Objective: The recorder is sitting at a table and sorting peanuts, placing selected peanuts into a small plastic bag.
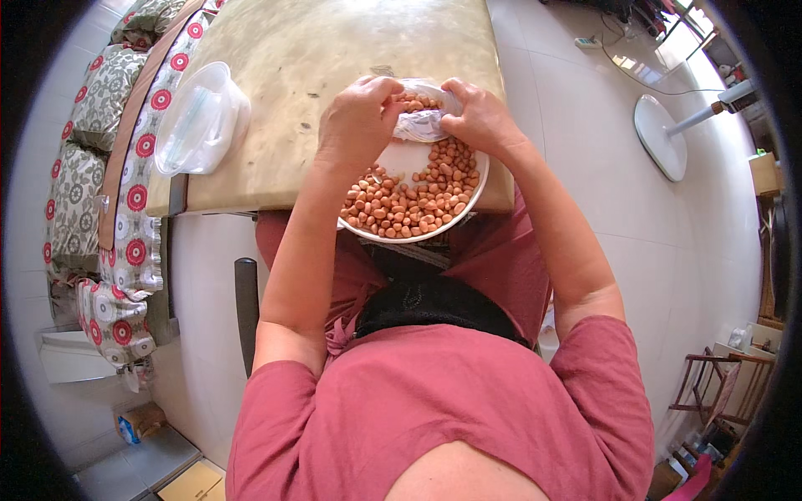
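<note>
A round white plate (432,237) full of reddish-brown shelled peanuts (401,203) lies at the table's near edge. Over its far part, a clear plastic bag (421,127) with some peanuts inside is spread between both hands. My left hand (360,116) pinches the bag's rim on the left side. On the right side, my right hand (479,113) grips the rim between thumb and fingers. A patch of bare white plate shows just below the bag. The bag's lower part and the plate's far rim are hidden.
On the table (282,56), to the left, stands a clear plastic tub (235,119) with plastic bags inside. A patterned, cushioned bench (141,181) runs along the left. On the floor at the right is a white stand base (661,138).
</note>
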A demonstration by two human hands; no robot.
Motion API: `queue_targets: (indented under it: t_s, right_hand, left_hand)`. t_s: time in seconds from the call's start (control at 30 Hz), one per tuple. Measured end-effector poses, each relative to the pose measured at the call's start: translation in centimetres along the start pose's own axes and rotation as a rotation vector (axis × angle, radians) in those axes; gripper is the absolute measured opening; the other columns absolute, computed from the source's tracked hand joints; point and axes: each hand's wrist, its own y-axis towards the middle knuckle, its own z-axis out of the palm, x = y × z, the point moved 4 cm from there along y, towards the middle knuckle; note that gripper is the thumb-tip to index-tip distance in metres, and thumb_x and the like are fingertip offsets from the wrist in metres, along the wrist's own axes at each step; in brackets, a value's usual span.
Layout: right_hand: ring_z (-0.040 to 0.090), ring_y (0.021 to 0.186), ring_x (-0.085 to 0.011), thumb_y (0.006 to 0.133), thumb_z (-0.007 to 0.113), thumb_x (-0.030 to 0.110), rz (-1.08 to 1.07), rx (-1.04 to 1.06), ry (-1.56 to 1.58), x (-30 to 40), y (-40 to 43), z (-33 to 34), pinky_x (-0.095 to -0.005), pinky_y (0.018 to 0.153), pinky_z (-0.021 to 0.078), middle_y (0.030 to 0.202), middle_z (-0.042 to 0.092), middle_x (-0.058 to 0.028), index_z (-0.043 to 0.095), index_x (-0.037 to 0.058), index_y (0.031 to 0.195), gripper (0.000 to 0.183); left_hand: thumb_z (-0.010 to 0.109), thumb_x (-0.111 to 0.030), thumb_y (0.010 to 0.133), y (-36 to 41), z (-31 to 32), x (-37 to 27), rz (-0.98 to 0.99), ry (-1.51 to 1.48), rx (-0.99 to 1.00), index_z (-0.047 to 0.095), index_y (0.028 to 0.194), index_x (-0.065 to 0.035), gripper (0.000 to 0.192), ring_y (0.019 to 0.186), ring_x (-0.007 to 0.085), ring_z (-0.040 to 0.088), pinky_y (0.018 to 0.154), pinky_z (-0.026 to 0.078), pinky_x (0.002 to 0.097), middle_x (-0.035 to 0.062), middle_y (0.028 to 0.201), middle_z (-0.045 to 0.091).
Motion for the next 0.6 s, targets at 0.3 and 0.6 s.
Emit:
queue_targets:
  t_s: [0.3,0.6]
  right_hand:
    - [0.064,0.097,-0.0376,0.072,0.064,0.023,-0.026,-0.058,0.031,-0.2,0.0,0.1,-0.0415,0.086,0.0508,0.108,0.064,-0.0237,0.058,0.0023,0.118,0.051]
    - [0.063,0.099,-0.0368,0.072,0.064,0.023,-0.03,-0.07,0.021,-0.2,0.0,0.1,-0.0416,0.087,0.0505,0.108,0.065,-0.0233,0.058,0.0032,0.118,0.051]
  left_hand:
    - [0.068,-0.016,0.078,-5.8,2.0,0.7,-0.054,0.115,0.411,0.07,0.091,-0.006,0.016,0.082,0.0306,0.065,0.075,0.052,0.0394,0.0138,0.09,0.066]
    - [0.059,-0.015,0.083,-6.0,3.4,0.0,-0.082,0.364,0.39,0.065,0.081,-0.0065,0.01,0.085,0.0324,0.065,0.073,0.053,0.0431,0.013,0.088,0.065]
